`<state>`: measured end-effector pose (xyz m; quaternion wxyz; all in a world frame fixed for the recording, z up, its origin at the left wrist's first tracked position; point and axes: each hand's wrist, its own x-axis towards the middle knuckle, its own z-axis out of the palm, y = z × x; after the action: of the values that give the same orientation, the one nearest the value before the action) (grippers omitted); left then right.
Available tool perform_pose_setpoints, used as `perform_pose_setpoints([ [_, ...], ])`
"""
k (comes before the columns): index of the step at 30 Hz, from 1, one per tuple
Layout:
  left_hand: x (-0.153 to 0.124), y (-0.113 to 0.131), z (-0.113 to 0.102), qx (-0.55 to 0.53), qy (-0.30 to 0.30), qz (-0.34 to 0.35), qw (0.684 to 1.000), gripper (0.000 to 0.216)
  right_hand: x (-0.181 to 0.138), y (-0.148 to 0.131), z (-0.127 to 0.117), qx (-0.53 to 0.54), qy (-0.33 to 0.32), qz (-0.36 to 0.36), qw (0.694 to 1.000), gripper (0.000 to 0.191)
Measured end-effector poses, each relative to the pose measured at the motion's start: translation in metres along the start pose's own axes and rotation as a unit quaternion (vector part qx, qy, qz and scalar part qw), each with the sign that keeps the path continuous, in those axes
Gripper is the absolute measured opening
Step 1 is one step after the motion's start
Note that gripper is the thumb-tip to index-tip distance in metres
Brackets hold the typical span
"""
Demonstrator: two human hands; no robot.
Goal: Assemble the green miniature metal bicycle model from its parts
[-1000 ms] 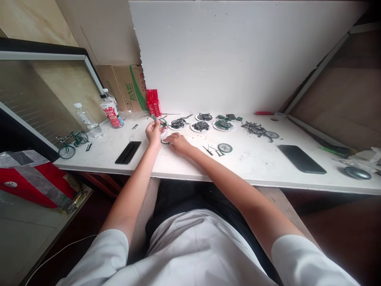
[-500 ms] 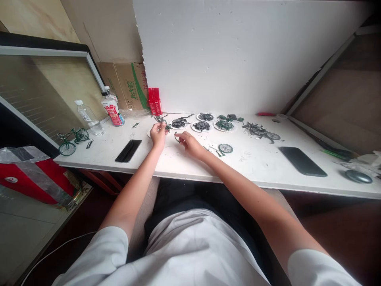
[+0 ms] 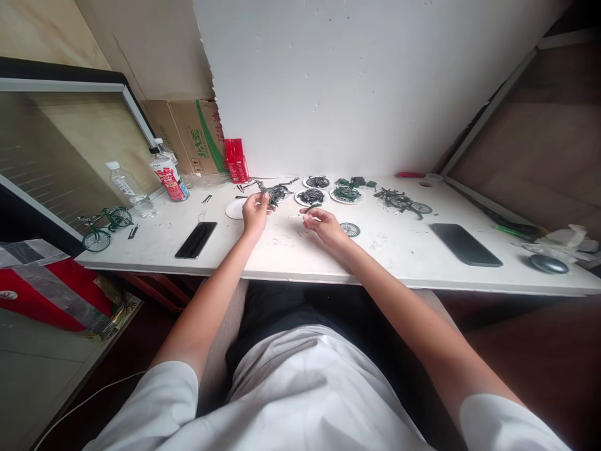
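Note:
My left hand (image 3: 256, 216) is closed, pinching a small dark green model bicycle frame (image 3: 263, 188); its lower part is hidden by the fingers. Under and left of that hand lies a white plate (image 3: 233, 209). Off to the right, my right hand (image 3: 325, 227) has thumb and fingers together on a small dark green bicycle part (image 3: 310, 207), too small to make out exactly. Just beyond its knuckles a spoked toy wheel (image 3: 350, 230) rests on the table, partly covered by the hand.
White plates of dark parts (image 3: 311, 197) and green parts (image 3: 346, 194) stand behind the hands. A loose pile (image 3: 399, 202) lies to the right. Phones (image 3: 196, 240) (image 3: 464, 244) flank the hands. An assembled green toy bicycle (image 3: 107, 227) and bottles (image 3: 169, 178) stand left.
My right hand has moved right, away from my left hand, and the curved piece seen at its fingers is replaced by a small green part. My left hand still holds the frame.

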<state>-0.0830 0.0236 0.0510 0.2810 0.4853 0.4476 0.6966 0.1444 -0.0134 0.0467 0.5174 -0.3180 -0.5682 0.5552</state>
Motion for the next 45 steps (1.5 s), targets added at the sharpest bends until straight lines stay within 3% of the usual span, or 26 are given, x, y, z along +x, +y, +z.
perform_pose_setpoints([
  [6,-0.030,-0.014,0.027,0.004,-0.063,0.007,0.998,0.047,-0.002,0.002,0.005,-0.065,0.051,-0.049,0.995,0.046],
  [10,-0.040,-0.025,0.030,0.071,-0.106,0.049,0.991,0.045,-0.003,0.002,0.007,-0.084,0.070,-0.100,0.989,0.044],
  [15,-0.041,-0.028,0.027,0.117,-0.101,0.081,0.985,0.041,-0.004,0.001,0.008,-0.014,0.068,-0.064,0.996,0.040],
  [21,-0.040,-0.030,0.028,0.121,-0.101,0.068,0.985,0.044,-0.003,0.002,0.005,0.006,0.082,-0.035,0.996,0.039],
  [28,-0.045,-0.015,0.029,0.085,-0.112,0.037,0.989,0.043,-0.002,0.002,0.005,0.036,0.075,-0.033,0.996,0.037],
  [33,-0.047,-0.013,0.028,0.046,-0.112,0.022,0.992,0.043,-0.002,0.002,0.006,0.008,0.089,-0.036,0.995,0.041],
  [40,-0.043,-0.018,0.030,0.027,-0.131,0.003,0.991,0.046,-0.002,0.009,0.004,-0.063,0.137,-0.085,0.985,0.020],
  [45,-0.043,-0.013,0.031,-0.015,-0.121,-0.014,0.992,0.051,-0.009,0.011,0.008,-0.156,0.103,-0.145,0.972,0.017],
])
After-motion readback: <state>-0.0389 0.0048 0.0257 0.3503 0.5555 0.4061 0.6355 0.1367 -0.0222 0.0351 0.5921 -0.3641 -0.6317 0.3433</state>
